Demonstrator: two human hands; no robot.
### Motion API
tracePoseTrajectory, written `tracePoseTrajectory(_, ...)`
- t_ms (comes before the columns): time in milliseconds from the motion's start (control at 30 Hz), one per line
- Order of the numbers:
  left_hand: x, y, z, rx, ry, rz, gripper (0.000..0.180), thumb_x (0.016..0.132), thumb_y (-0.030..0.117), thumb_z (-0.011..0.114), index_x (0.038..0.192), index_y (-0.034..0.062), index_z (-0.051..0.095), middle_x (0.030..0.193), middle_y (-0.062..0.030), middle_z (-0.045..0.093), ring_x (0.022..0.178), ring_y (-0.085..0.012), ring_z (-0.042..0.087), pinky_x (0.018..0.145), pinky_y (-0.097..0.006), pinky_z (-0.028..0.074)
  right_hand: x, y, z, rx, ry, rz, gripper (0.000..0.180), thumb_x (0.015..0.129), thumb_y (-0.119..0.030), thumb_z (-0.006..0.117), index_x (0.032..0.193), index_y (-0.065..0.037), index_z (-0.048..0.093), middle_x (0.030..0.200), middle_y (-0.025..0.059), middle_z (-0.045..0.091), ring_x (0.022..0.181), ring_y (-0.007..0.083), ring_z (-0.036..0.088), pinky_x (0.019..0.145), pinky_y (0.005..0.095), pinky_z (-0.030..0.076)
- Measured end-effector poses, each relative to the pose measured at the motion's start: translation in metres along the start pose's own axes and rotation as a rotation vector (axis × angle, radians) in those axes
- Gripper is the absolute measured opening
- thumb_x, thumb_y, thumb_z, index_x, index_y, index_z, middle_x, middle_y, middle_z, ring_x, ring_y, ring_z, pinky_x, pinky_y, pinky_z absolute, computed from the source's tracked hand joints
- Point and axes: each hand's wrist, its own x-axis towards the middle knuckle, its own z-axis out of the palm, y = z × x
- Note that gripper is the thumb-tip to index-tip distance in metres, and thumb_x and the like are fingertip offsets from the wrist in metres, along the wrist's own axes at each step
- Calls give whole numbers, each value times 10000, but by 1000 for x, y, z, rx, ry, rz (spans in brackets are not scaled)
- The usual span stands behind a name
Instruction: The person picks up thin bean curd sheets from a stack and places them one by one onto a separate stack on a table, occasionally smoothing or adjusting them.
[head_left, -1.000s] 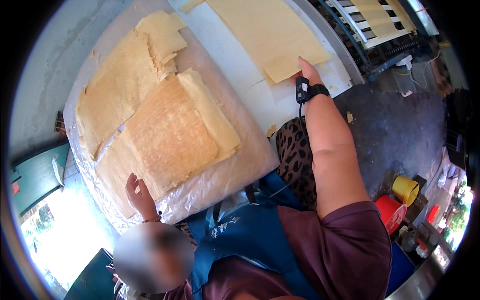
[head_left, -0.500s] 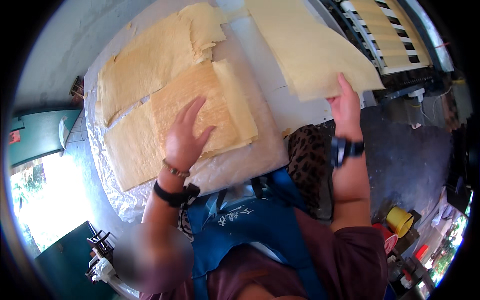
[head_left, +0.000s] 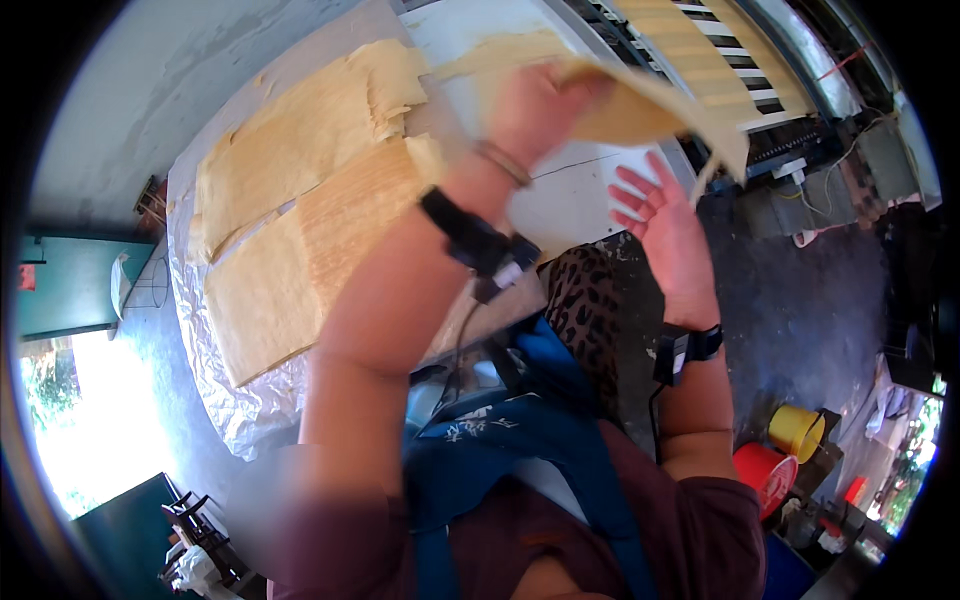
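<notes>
My left hand (head_left: 540, 115), blurred by motion, grips the near-left edge of a thin pale-yellow sheet (head_left: 640, 110) that looks like tofu skin. The sheet is lifted and curls over, its right end hanging loose above the white table (head_left: 570, 190). Below that end my right hand (head_left: 670, 235) is open, palm up, with fingers apart and nothing in them. To the left, more thin sheets lie in two piles on a plastic-covered surface: a far pile (head_left: 300, 140) with a torn right edge and a near pile (head_left: 260, 290), partly hidden by my left forearm.
At the far right stands a machine (head_left: 700, 50) with pale-yellow sheet on its slatted bed. Crumpled clear plastic (head_left: 240, 410) hangs off the left edge. A yellow bucket (head_left: 797, 432) and a red bucket (head_left: 765, 475) stand on the floor at the right.
My left hand has moved from above the near pile to the right and taken hold of the sheet. My right hand has let go of it and dropped slightly nearer; the sheet has folded over.
</notes>
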Motion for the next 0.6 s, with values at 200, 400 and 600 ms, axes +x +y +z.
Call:
tracePoseTrajectory(200, 10, 58, -195, -793, -48, 127, 379, 918, 221, 516, 1083, -120, 513, 1042, -221, 606, 992, -284, 608, 824, -392, 524, 5, 64, -46, -344, 300, 122, 786, 837, -436, 604, 1389, 3, 259, 1290, 172, 448, 1156, 268, 463, 930, 363, 397)
tracePoseTrajectory(400, -164, -26, -406, -785, 744, -172, 383, 930, 207, 491, 1172, -88, 458, 1148, -215, 562, 1070, -294, 566, 861, -402, 507, 63, 69, 20, -188, 21, -5, 532, 850, -289, 631, 1257, -4, 440, 1206, 97, 536, 1089, 222, 518, 924, 354, 417)
tracePoseTrajectory(600, -403, -183, -491, -617, 1370, -366, 354, 909, 237, 535, 1178, 11, 490, 1120, -125, 583, 989, -279, 586, 810, -415, 520, 99, 130, 143, -338, -154, 163, 389, 823, -132, 654, 1148, 34, 520, 1049, 118, 620, 897, 167, 609, 780, 274, 491)
